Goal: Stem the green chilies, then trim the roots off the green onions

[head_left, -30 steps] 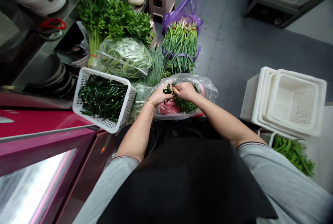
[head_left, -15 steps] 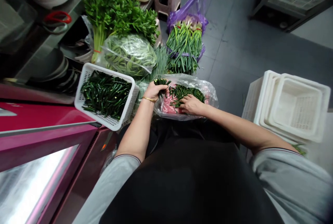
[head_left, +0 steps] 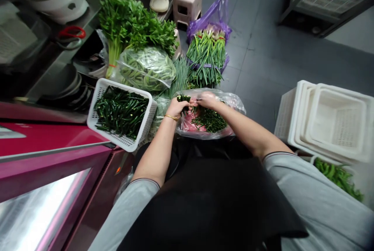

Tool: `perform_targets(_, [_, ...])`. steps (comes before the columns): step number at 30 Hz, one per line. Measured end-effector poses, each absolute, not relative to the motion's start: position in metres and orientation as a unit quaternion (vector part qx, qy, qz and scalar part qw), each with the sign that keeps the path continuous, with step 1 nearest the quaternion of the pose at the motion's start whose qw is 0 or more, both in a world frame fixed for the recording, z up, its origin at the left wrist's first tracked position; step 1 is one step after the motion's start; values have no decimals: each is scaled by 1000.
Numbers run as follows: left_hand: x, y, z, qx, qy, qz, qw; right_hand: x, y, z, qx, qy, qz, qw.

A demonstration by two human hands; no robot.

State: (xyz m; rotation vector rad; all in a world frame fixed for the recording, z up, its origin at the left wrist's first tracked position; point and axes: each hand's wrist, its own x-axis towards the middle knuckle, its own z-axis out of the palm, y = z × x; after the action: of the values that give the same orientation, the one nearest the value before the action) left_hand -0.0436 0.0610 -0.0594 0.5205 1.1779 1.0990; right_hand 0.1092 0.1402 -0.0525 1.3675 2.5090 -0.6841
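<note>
Left fingers [head_left: 187, 103] gripping a handful of dark chillies [head_left: 183, 98]

The left hand [head_left: 175, 107] is curling firmly round the bunch, its pale ends showing above the grip. The right hand [head_left: 208, 100] is meeting the left fingertips, but motion blur is hiding whether its own fingers are pinching anything.

The chillies are probably handling as light, firm and smooth, sliding a little against each other and likely snapping if bent hard. The middle of the bunch is looking like the safest hold, with single ones best taken near the stalk end.

Just below the fingers, a clear bag [head_left: 238, 107] is lying open, holding pink plastic [head_left: 190, 121] and a tangle of thin greens [head_left: 214, 120]. Left of the fingers, a white basket [head_left: 148, 121] is holding more dark chillies. Beyond the fingertips, bagged green beans [head_left: 146, 70] and spring onions [head_left: 206, 54] are lying. Well left of the fingers, a red cabinet [head_left: 58, 138] is showing pale marks too small to read; no brand or label is reading clearly anywhere.
</note>
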Motion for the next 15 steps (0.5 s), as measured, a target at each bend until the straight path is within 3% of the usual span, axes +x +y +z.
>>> perform_targets(6, [-24,66,-66,247,507,515,646,140,132,-31,435,793,-410,-117])
perform_targets(9, [-17,69,-68,209,501,562,624,132,118,-43,467,751,-422,-199])
perform_targets(15, [-11,50,-69,142,525,596,591,127,68,-60,486,648,-581,-83])
